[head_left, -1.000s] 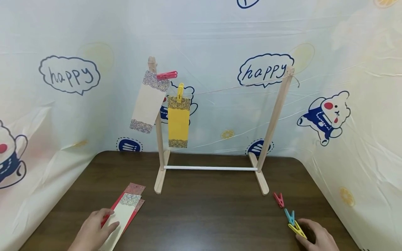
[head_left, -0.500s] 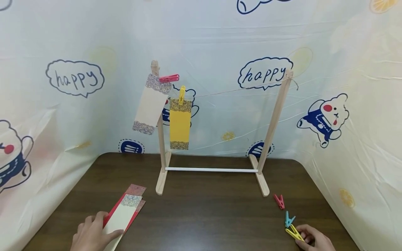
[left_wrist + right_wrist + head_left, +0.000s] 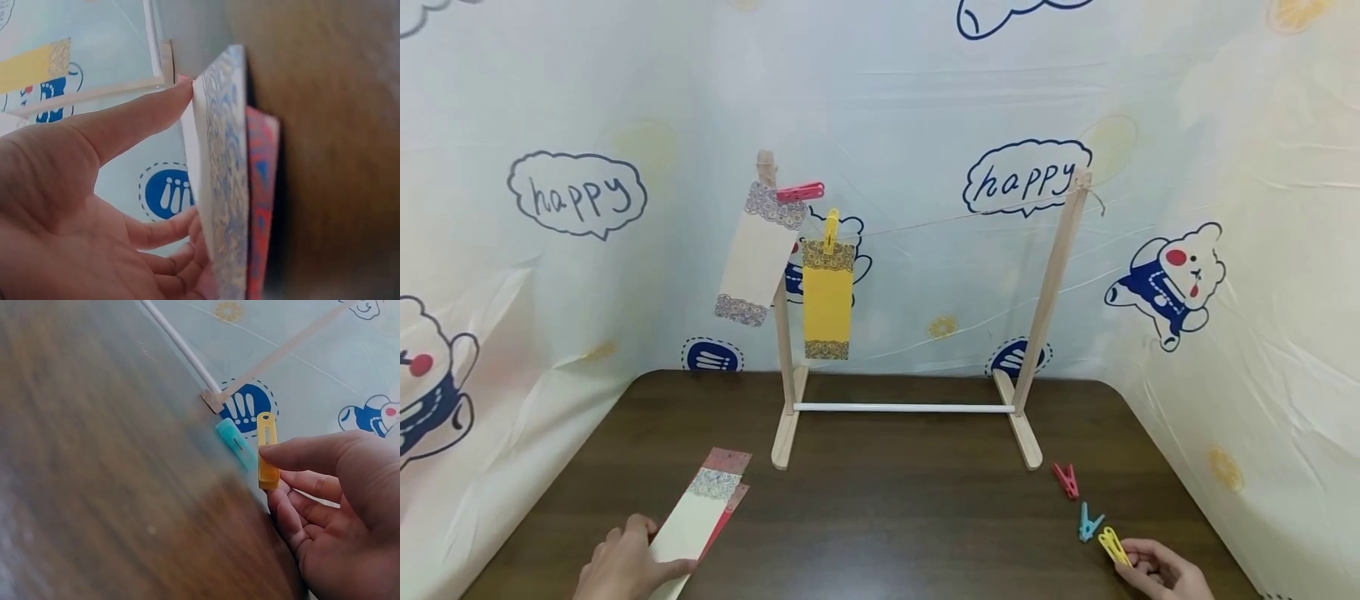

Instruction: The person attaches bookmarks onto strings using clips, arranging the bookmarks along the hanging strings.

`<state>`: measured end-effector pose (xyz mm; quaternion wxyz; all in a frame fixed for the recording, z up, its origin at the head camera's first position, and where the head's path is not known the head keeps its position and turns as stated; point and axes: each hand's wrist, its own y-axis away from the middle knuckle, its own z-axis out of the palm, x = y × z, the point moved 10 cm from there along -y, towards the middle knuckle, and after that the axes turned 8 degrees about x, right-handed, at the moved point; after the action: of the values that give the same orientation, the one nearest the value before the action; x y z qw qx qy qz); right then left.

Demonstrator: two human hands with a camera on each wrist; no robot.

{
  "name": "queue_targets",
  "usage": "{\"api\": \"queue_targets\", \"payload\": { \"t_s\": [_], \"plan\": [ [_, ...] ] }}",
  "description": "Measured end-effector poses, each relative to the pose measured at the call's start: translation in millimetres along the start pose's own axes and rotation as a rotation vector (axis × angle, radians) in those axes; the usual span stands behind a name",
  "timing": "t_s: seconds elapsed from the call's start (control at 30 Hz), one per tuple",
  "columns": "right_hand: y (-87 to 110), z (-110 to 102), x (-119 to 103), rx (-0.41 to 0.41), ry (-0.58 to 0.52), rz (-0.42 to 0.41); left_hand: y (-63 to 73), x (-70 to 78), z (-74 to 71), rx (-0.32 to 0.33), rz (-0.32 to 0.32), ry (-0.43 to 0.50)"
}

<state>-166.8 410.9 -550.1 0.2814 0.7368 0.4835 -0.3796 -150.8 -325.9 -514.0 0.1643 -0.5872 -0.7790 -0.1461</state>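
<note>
At the table's lower left, my left hand [image 3: 628, 565] grips a cream card [image 3: 688, 517] with a patterned lace-like band, thumb on one long edge and fingers on the other. Beneath that card lie red patterned cards [image 3: 730, 461]. The left wrist view shows the cream card [image 3: 224, 156] close over a red one [image 3: 261, 194]. Over at the lower right, my right hand [image 3: 1165, 571] pinches a yellow clothespin [image 3: 1113, 546] between thumb and fingers; the pin [image 3: 268, 453] points upward in the right wrist view. A blue clothespin [image 3: 1089, 522] and a pink one [image 3: 1066, 481] lie just beyond it.
A wooden rack [image 3: 1048, 300] with a white crossbar [image 3: 902, 408] stands at the back of the dark table [image 3: 880, 508]. From its string [image 3: 925, 223] hang a tilted white card [image 3: 760, 254] under a pink clothespin [image 3: 801, 192] and a yellow card [image 3: 827, 304] under a yellow clothespin [image 3: 831, 232].
The yellow clothespin has turned and come away from the blue one in my right hand's pinch. My left hand has closed on the cream card and shifted it left over the red cards.
</note>
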Motion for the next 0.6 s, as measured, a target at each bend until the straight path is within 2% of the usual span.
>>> {"api": "queue_targets", "payload": {
  "t_s": [0.27,0.4,0.5,0.6],
  "plan": [
    [-1.6,-2,9,0.045,-0.020,0.021,-4.3,3.6,4.8,-0.050,0.052,0.166],
    [-0.4,-3,7,0.071,-0.031,0.033,-4.8,6.6,5.4,-0.133,0.110,0.382],
    [1.7,-5,5,0.075,-0.041,0.043,-4.5,10.1,6.8,-0.225,0.179,0.526],
    [3.6,-7,4,0.071,-0.043,0.067,-5.3,13.2,7.4,-0.281,0.247,0.563]
  ]
}}
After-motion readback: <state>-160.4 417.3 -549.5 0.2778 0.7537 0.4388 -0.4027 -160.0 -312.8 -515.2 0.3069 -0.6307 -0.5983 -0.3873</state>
